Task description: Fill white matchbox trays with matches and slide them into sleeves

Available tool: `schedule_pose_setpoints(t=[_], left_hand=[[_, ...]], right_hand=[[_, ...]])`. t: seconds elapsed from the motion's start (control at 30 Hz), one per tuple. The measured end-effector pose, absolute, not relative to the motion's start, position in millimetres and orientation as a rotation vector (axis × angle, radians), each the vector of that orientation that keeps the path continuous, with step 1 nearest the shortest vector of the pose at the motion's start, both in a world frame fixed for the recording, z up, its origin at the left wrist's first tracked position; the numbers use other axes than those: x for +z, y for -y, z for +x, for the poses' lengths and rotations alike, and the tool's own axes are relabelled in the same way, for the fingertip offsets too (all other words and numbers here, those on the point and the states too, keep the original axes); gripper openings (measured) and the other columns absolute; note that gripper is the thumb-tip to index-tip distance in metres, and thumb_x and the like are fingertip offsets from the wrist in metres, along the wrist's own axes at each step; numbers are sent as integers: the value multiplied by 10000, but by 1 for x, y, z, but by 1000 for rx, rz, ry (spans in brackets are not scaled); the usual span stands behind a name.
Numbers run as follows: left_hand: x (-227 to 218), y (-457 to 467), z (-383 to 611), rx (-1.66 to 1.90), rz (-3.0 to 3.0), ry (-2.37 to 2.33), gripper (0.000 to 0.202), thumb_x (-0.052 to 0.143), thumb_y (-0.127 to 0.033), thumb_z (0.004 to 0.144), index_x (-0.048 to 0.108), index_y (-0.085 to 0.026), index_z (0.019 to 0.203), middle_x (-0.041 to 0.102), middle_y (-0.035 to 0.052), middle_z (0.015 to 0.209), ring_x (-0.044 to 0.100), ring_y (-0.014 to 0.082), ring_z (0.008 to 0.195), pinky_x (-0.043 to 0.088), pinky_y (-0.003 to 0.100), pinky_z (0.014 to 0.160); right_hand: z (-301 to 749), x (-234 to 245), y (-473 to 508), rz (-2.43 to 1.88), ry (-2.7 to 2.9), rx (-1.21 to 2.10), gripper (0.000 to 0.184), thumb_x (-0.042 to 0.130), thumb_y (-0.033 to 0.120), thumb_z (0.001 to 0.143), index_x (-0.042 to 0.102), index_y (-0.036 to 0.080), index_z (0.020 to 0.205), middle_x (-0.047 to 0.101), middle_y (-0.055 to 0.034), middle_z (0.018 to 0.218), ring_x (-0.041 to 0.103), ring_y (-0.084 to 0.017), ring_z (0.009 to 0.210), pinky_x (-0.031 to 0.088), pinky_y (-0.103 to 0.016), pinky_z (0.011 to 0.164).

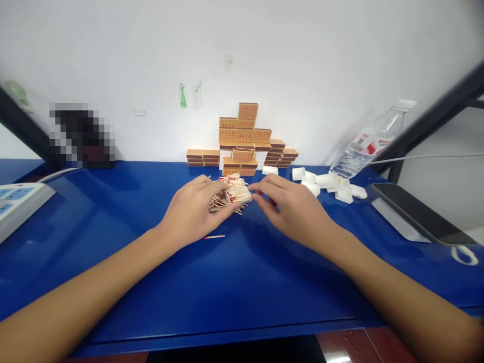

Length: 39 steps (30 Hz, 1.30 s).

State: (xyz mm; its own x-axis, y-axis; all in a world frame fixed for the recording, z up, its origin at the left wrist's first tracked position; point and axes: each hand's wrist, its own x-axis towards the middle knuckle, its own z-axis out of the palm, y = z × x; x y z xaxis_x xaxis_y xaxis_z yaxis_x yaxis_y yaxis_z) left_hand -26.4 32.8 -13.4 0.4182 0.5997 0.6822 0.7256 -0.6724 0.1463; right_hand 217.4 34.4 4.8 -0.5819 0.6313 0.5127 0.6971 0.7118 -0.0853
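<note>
Left hand (192,206): grip clamped on a small tray (239,195) of matches, thumb and fingers at its edges.
Right hand (298,204): thumb and fingertips close to each other at the tray's right end; whether this grip pinches anything cannot be told.
Tray: between the hands, by the loose match pile (217,203), before stacked matchboxes (245,135).
Single match (215,236): on the blue surface (234,292), nearer the person.

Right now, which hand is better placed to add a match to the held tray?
Probably the right hand. The left hand grips the tray between thumb and fingers; the right is by its other end, though I can't tell whether it touches.
</note>
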Motion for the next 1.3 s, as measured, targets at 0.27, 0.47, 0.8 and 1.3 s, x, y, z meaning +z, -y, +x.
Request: schedule_pose_setpoints(t=[0.27, 0.47, 0.8, 1.3], left_hand=[[-15, -31, -25, -1113, -2495, 1162, 390, 689, -498, 955, 734, -129, 1073, 747, 105, 923, 688, 242, 868, 586, 392, 778], [-14, -30, -24, -1107, -2578, 1095, 361, 687, -469, 962, 728, -136, 1097, 750, 98, 953, 677, 236, 884, 582, 385, 783], [-13, -31, -26, -1073, -2587, 1098, 339, 653, -471, 983, 711, -157, 1096, 750, 100, 962, 681, 233, 898, 574, 381, 797], [-12, -28, -23, -1060, -2670, 1054, 359, 680, -447, 968, 715, -125, 1122, 745, 102, 952, 682, 250, 918, 581, 408, 828]], right_hand=[[215, 6, -35, -982, 2398, -64, 129, 523, 194, 1041, 646, 171, 1008, 674, -75, 978, 592, -164, 727, 448, -287, 654], [216, 7, -36, -980, 2410, -33, 134, 517, 189, 1038, 634, 173, 976, 657, -76, 975, 584, -166, 739, 448, -295, 677], [216, 8, -32, -974, 2456, -3, 92, 541, 220, 1030, 623, 179, 1040, 645, -83, 1024, 578, -165, 739, 445, -291, 662], [216, 11, -32, -957, 2481, 87, 124, 544, 240, 1044, 655, 185, 1055, 600, -82, 1045, 572, -164, 759, 463, -291, 683]])
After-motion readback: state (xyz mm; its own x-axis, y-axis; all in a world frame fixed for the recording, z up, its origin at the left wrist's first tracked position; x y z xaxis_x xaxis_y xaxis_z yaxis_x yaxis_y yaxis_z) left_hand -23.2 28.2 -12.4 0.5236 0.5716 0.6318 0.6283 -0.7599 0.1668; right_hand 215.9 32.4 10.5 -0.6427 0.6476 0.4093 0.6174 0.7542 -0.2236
